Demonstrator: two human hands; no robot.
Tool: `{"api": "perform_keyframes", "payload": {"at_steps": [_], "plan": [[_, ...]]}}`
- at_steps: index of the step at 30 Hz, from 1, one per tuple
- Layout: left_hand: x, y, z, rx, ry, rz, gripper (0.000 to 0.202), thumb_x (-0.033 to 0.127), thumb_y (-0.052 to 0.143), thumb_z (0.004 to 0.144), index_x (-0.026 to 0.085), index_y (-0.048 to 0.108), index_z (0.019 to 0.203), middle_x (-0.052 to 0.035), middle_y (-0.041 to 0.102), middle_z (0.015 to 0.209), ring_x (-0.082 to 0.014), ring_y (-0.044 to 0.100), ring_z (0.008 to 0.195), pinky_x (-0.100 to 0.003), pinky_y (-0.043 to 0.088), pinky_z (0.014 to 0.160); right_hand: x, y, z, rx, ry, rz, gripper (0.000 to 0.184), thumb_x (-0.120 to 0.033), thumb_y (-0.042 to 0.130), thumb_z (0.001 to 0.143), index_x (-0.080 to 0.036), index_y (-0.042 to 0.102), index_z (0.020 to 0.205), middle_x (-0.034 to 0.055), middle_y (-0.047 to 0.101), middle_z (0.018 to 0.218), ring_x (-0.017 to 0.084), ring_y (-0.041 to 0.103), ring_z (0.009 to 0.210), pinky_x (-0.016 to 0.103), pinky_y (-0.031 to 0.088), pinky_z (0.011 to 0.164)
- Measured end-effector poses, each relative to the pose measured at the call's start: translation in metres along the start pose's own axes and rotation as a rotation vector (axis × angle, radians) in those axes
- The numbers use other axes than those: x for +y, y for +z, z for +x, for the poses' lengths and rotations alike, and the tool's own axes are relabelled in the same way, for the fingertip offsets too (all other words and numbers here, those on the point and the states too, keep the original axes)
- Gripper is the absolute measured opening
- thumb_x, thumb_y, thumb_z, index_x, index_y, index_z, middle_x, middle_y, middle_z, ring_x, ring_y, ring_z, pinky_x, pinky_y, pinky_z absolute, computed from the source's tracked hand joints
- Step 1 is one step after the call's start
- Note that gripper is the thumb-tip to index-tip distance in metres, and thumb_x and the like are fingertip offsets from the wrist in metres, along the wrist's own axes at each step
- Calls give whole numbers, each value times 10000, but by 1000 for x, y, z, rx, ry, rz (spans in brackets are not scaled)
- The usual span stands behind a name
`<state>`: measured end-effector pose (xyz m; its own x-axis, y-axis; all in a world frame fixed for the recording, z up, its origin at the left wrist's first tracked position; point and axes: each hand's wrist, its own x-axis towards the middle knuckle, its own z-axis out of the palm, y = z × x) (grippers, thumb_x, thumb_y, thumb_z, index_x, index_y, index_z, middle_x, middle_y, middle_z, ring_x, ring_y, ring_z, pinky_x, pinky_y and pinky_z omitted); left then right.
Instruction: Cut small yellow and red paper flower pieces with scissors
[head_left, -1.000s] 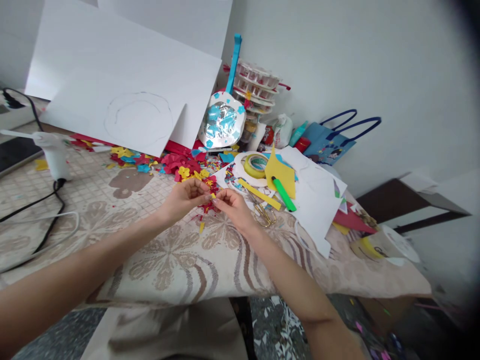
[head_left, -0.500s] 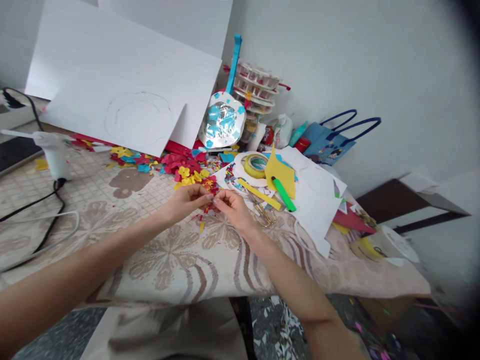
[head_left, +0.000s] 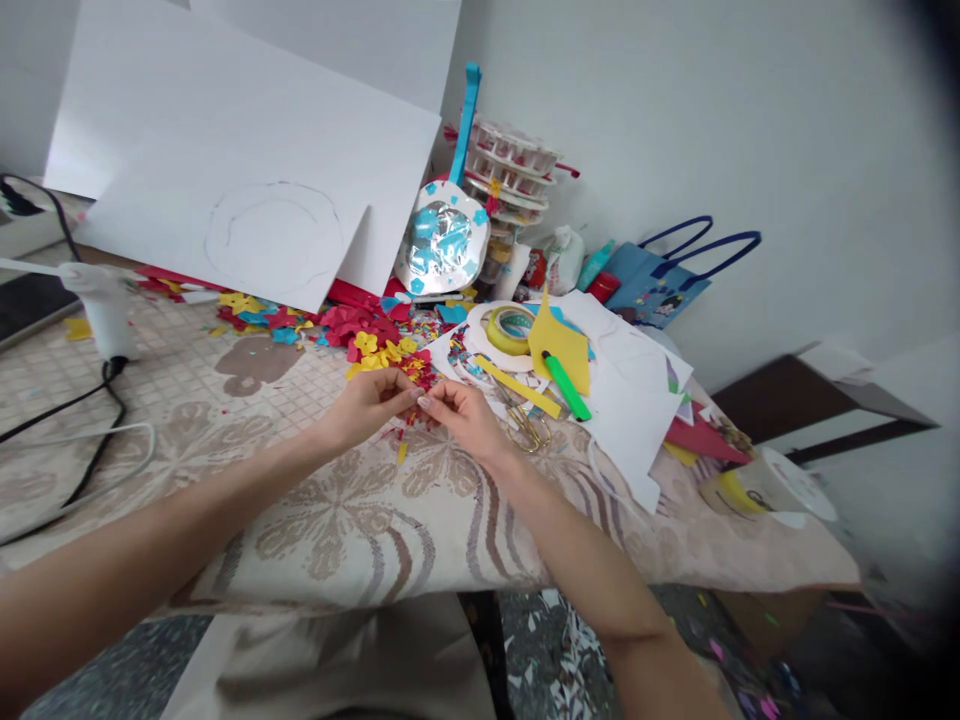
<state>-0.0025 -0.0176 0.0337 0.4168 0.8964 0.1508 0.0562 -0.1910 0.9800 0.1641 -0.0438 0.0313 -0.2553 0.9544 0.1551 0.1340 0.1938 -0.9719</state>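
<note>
My left hand [head_left: 369, 405] and my right hand [head_left: 463, 414] meet fingertip to fingertip over the front of a paper heap. Both are closed in a pinch; whatever lies between the fingers is too small to make out. Just behind them are yellow paper flowers [head_left: 382, 352] and a pile of red paper flowers [head_left: 356, 328]. Tiny red and yellow scraps lie under the fingers. To the right of my right hand rest gold-handled scissors [head_left: 529, 430], a yellow paper strip [head_left: 517, 386] and a green marker [head_left: 566, 386].
A white glue gun [head_left: 103, 310] stands at left with its cord trailing. White boards [head_left: 247, 140] lean at the back beside a round blue-and-white paper piece [head_left: 442, 240]. Tape rolls [head_left: 510, 330], yellow paper [head_left: 562, 350], white sheets [head_left: 637, 400] and a blue bag [head_left: 660, 285] occupy the right.
The hands keep the same pinch, with the fingertips shifted very slightly. The whole view has slid a little to the left; nothing else has visibly moved.
</note>
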Motion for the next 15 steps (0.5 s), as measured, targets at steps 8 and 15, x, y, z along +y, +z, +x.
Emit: {"api": "perform_keyframes", "payload": {"at_steps": [8, 15], "plan": [[0, -4, 2, 21, -14, 36, 243, 380, 677, 702, 156, 597, 651, 3, 583, 556, -121, 535, 525, -226, 424, 511, 10, -4, 3, -32, 107, 146, 339, -538, 598, 746, -199, 606, 740, -5, 604, 630, 138, 568, 585, 270, 453, 579], [6, 0, 0, -42, -130, -118, 334, 473, 596, 767, 145, 613, 704, -48, 658, 653, -147, 610, 584, -266, 496, 579, 9, -3, 2, 55, 20, 103, 270, -452, 622, 756, -193, 567, 702, -23, 577, 629, 103, 503, 565, 241, 420, 570]]}}
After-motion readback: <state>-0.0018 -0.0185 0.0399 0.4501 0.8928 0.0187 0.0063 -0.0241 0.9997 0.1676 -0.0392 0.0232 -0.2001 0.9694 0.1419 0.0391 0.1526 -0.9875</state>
